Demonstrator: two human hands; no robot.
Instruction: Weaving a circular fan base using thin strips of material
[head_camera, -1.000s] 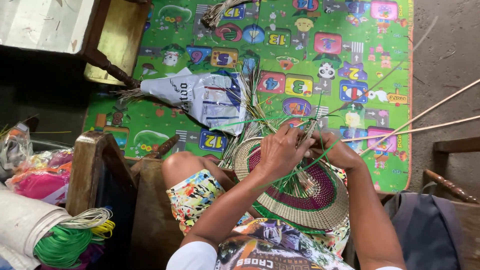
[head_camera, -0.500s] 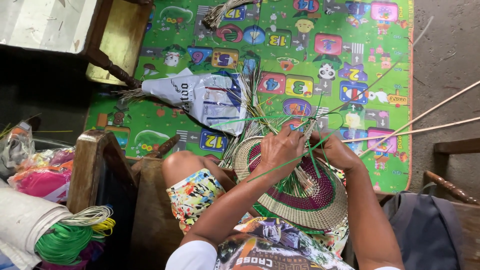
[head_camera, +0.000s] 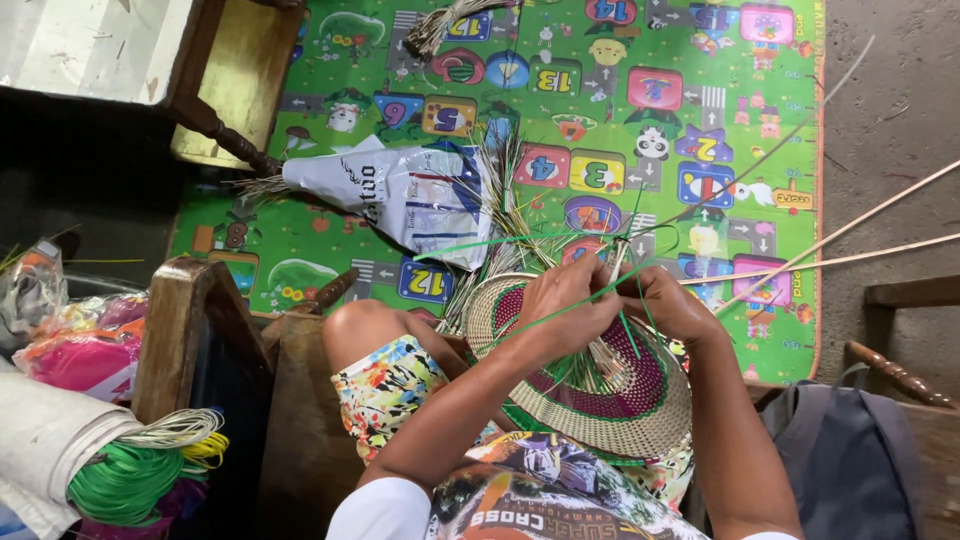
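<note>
two hands, left hand (head_camera: 560, 305) and right hand (head_camera: 668, 305), pinch green strips (head_camera: 500, 243) over a round woven basket (head_camera: 610, 385) in straw, maroon and green on the person's lap; beyond, a green play mat (head_camera: 330, 250) covers the floor, with a white plastic bag (head_camera: 400, 195).

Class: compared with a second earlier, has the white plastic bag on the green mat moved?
No. The white plastic bag lies on the same numbered squares of the green mat.

My left hand (head_camera: 562, 312) and right hand (head_camera: 668, 303) are covering the near centre of the woven disc (head_camera: 640, 400), so I'm not seeing its weave there (nor my fingertips); below the disc, my shirt is running off frame.
</note>
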